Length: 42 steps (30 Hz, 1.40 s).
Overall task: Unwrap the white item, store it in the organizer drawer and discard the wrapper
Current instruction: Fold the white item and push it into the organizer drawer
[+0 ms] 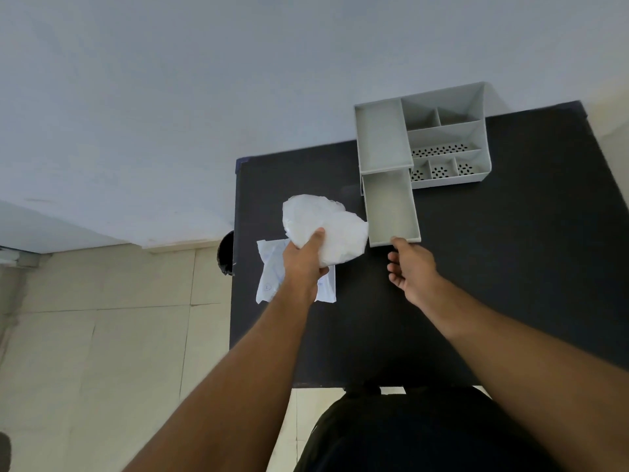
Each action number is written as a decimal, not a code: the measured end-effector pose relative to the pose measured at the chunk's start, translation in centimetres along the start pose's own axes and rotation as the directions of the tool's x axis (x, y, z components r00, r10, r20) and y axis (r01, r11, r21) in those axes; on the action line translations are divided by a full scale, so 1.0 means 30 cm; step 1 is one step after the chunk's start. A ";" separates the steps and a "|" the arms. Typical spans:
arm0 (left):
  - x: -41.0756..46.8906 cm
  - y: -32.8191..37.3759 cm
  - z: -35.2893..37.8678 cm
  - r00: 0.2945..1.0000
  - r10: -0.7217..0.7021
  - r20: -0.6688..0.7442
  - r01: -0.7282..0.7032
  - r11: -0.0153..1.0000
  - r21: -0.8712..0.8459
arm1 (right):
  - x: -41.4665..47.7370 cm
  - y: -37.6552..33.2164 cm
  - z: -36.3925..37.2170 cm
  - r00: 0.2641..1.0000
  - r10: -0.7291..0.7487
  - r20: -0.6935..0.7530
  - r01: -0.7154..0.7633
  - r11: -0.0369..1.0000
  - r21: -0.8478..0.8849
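Both arms are bare and reach forward, away from the body. The left hand [304,258] is closed in a grip, its thumb on top and pointing up. The right hand [410,265] is held palm down with its fingers [394,267] loosely curled and a little spread. The two hands are near each other but do not touch.

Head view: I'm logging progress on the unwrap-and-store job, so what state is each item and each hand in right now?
White item: unwrapped, held above the table in the left hand.
Wrapper: flat on the black table, partly under the left forearm.
Organizer drawer: pulled out, nothing in it.
Organizer: upright, compartments look unfilled.
Left hand: closed on the white item.
Right hand: open, fingers at the drawer's front edge.
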<state>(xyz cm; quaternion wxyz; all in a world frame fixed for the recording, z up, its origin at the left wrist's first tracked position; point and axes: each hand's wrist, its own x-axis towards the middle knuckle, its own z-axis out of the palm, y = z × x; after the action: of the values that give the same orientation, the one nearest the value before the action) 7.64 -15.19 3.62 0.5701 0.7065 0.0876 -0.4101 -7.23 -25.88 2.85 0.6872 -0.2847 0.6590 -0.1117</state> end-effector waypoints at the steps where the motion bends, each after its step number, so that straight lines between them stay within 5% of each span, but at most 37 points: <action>1: -0.003 -0.001 0.001 1.000 0.000 0.012 0.000 1.000 -0.002 | 0.000 -0.001 -0.001 1.000 0.002 0.007 -0.002 1.000 -0.010; 13: -0.051 0.024 0.014 0.992 -0.045 0.121 0.048 0.998 -0.026 | -0.034 -0.001 0.023 0.999 0.020 -0.036 -0.025 0.990 -0.140; 18: -0.046 0.035 0.039 0.946 -0.147 0.290 0.149 0.989 0.015 | -0.092 -0.026 0.040 0.972 -0.018 0.236 -0.019 0.988 0.152; 21: -0.042 0.032 0.077 0.944 -0.124 0.307 0.110 0.992 0.064 | -0.078 -0.065 0.017 0.954 -0.105 0.282 0.017 0.955 0.297; 28: -0.019 0.010 0.222 0.989 0.060 0.136 -0.114 0.892 0.438 | -0.017 -0.136 -0.070 0.897 -0.435 0.081 0.442 0.879 -0.180; 34: -0.010 0.011 0.297 0.977 0.182 0.113 -0.213 0.787 0.579 | 0.031 -0.184 -0.105 0.902 -0.412 0.129 0.430 0.883 -0.189; 42: 0.015 0.023 0.322 0.976 0.215 0.046 -0.208 0.841 0.499 | 0.080 -0.217 -0.057 0.887 -0.452 0.095 0.460 0.846 -0.270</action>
<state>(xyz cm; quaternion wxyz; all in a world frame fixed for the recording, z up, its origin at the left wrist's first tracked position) 3.71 -24.06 3.69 0.4084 0.8378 -0.0969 -0.3492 -7.20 -32.87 4.38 0.6018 -0.5302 0.5721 -0.1716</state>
